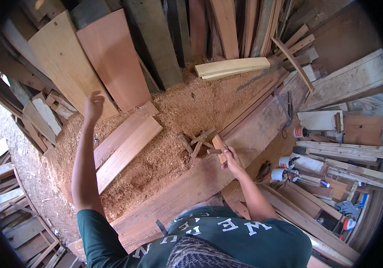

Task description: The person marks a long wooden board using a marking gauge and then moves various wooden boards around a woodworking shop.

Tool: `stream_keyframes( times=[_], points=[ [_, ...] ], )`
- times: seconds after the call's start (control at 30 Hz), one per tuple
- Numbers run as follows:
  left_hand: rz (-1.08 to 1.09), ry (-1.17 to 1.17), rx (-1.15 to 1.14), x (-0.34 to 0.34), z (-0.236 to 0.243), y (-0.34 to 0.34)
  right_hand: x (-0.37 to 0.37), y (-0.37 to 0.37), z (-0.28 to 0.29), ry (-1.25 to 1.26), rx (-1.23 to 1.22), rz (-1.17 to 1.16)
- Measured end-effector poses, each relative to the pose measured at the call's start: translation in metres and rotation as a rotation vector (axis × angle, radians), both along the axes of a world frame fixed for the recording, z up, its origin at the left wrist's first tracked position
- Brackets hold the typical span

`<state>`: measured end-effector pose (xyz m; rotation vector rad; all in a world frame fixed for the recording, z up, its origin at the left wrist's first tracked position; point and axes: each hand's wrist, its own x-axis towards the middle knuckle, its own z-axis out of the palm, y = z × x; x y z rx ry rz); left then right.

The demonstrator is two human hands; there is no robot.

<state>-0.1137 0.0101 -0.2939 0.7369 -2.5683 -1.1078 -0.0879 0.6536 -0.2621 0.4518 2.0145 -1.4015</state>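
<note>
My left hand (94, 106) is raised at the left with its fingers apart and nothing in them. Behind it leans a wide pale board (68, 62), and beside that a reddish board (111, 58); whether my fingers touch either I cannot tell. My right hand (232, 163) is closed round a wooden block with a short crosspiece (218, 145), above a long thick plank (200, 181) in front of me. Just left of this block, several short crossed wooden pieces (194, 144) lie on the shavings. Two flat boards (129, 154) lie between my arms.
Wood shavings (173, 118) cover the ground beyond the plank. Pale curved boards (234, 67) lie near the upright timber (225, 27) at the back. To the right are paint-stained tubs (278, 174) and stacked offcuts (343, 152). A thin stick (293, 64) leans at the back right.
</note>
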Motion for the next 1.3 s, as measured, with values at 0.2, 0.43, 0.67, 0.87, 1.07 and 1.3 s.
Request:
stream_keyframes(
  times=[0.2, 0.43, 0.67, 0.87, 1.07, 1.3],
  points=[
    [-0.189, -0.198, 0.263, -0.088, -0.009, 0.149, -0.032, 0.026, -0.008, 0.093, -0.007, 0.215],
    [-0.417, -0.331, -0.019, -0.261, -0.125, 0.274, -0.071, 0.104, 0.014, 0.430, 0.111, 0.512],
    [-0.523, -0.567, -0.389, -0.429, -0.211, 0.406, -0.088, 0.169, 0.013, 0.098, -0.012, 0.348],
    [-0.645, -0.623, -0.490, -0.514, -0.260, 0.448, -0.105, 0.205, -0.012, 0.076, -0.100, 0.284],
    [-0.661, -0.554, -0.556, -0.515, -0.262, 0.471, -0.121, 0.214, -0.042, 0.035, 0.029, 0.311],
    [-0.638, -0.679, -0.499, -0.507, -0.247, 0.484, -0.135, 0.214, -0.059, 0.139, 0.015, 0.260]
  ],
)
